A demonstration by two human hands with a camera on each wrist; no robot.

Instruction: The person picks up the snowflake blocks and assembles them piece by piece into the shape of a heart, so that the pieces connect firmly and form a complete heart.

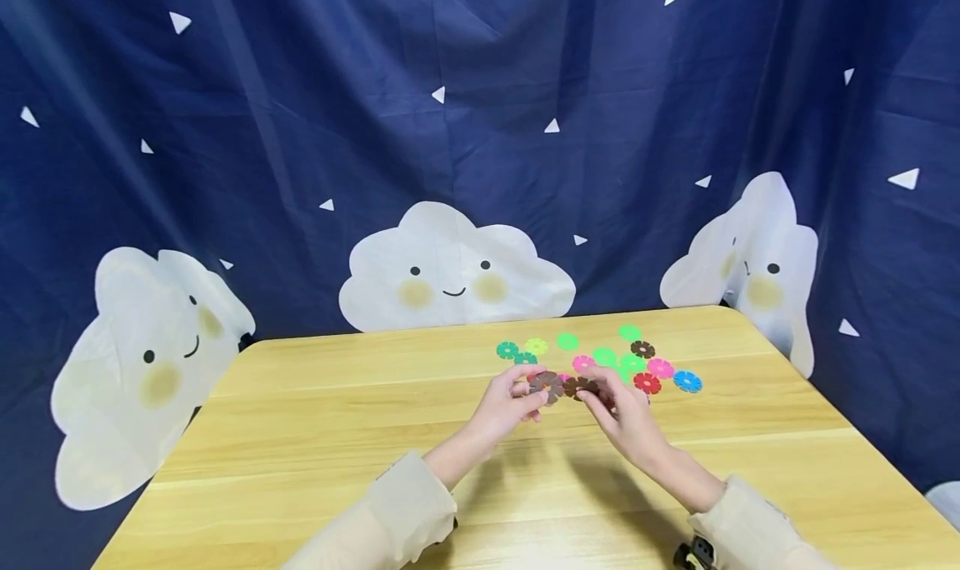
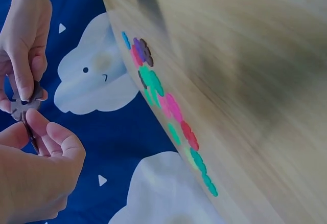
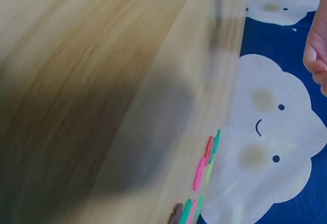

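My left hand [image 1: 510, 399] pinches a brown flower-shaped disc [image 1: 546, 387] with slots round its rim. A second dark brown slotted disc [image 1: 579, 387] is pinched by my right hand [image 1: 626, 416], close beside the first. In the left wrist view the disc in the right hand [image 2: 25, 45] shows its flat face, while the disc in the left hand [image 2: 41, 168] stands nearly edge-on under it. Their rims meet there, partly hidden by the fingertips. Both hands are raised above the table. Part of a hand [image 3: 318, 50] shows at the right wrist view's edge.
Behind the hands, several slotted discs lie on the wooden table [image 1: 337, 437], among them a blue disc [image 1: 687, 382], a red disc [image 1: 647, 383], a yellow disc [image 1: 536, 347] and a brown disc [image 1: 642, 349]. A dark blue curtain [image 1: 495, 162] with clouds hangs behind the table.
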